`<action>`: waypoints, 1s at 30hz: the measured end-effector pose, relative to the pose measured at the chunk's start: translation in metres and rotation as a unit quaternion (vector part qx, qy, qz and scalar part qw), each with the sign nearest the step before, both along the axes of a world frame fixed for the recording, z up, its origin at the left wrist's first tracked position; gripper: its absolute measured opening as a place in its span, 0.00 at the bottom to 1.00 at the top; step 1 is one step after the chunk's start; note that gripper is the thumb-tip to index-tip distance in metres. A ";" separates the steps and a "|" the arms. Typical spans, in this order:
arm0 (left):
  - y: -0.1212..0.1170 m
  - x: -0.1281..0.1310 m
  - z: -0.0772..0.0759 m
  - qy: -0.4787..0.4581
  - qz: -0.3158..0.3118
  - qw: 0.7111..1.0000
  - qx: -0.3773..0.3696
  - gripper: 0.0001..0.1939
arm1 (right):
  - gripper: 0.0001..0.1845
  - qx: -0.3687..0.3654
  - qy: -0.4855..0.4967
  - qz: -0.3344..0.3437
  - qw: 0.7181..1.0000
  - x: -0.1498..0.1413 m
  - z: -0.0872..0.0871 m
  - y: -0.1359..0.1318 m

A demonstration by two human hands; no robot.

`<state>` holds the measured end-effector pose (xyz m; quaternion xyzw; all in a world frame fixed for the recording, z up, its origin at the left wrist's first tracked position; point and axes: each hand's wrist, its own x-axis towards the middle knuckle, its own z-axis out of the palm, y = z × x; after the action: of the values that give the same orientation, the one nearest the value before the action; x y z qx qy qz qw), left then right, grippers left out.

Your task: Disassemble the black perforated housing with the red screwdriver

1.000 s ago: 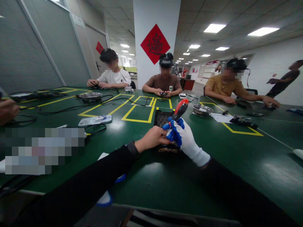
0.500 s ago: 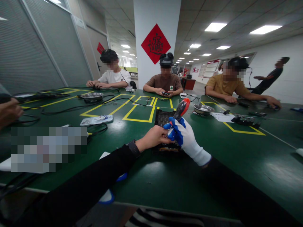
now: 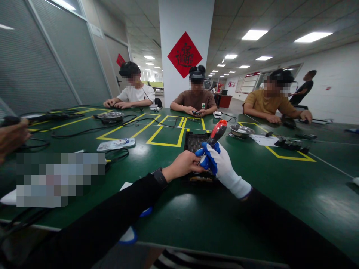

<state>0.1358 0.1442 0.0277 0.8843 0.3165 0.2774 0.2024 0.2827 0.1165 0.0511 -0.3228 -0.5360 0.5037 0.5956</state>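
Observation:
A screwdriver (image 3: 218, 132) with a red and black handle is gripped in my right hand (image 3: 223, 168), which wears a white and blue glove. Its handle leans up and to the right, while the shaft points down toward my left fingers. My bare left hand (image 3: 182, 163) has its thumb and fingers pinched together beside the shaft; what lies between them is hidden. Beneath both hands is an open black case (image 3: 195, 140) on the green table (image 3: 241, 216), its inside partly covered by my hands.
A white and blue glove (image 3: 129, 235) lies at the near edge under my left arm. Metal bowls (image 3: 241, 130) stand farther off, with a pale phone-like object (image 3: 116, 144) and black cables at left. Black parts (image 3: 291, 145) lie at right. Several people sit around the table.
The screwdriver's handle has tipped slightly to the right and down, with both hands staying over the case. A standing person in the background has moved left. The whole view has shifted slightly.

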 end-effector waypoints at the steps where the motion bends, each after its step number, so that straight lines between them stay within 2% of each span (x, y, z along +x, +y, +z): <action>1: 0.001 0.000 -0.001 0.005 0.007 1.000 0.002 0.20 | 0.17 0.005 -0.005 -0.006 1.000 0.000 0.000 0.000; 7: 0.001 0.000 -0.001 -0.008 0.000 1.000 0.001 0.21 | 0.21 -0.008 -0.009 0.048 0.999 0.003 0.010 -0.008; 15: 0.000 0.000 0.000 -0.002 -0.007 1.000 -0.003 0.19 | 0.18 0.003 -0.007 -0.003 1.000 -0.001 0.002 -0.002; 21: -0.001 0.000 0.002 -0.015 -0.019 1.000 0.003 0.21 | 0.21 -0.015 0.004 0.058 0.998 0.002 0.009 -0.006; 27: 0.000 -0.001 -0.001 0.003 0.003 1.000 -0.005 0.18 | 0.17 -0.003 0.002 0.000 1.000 -0.002 0.004 -0.003; 30: 0.000 -0.001 -0.002 0.001 0.008 1.000 0.000 0.19 | 0.18 -0.009 0.006 0.029 1.000 0.000 0.008 -0.005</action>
<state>0.1350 0.1445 0.0259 0.8818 0.3240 0.2786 0.1995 0.2823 0.1112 0.0586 -0.3098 -0.5371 0.5271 0.5811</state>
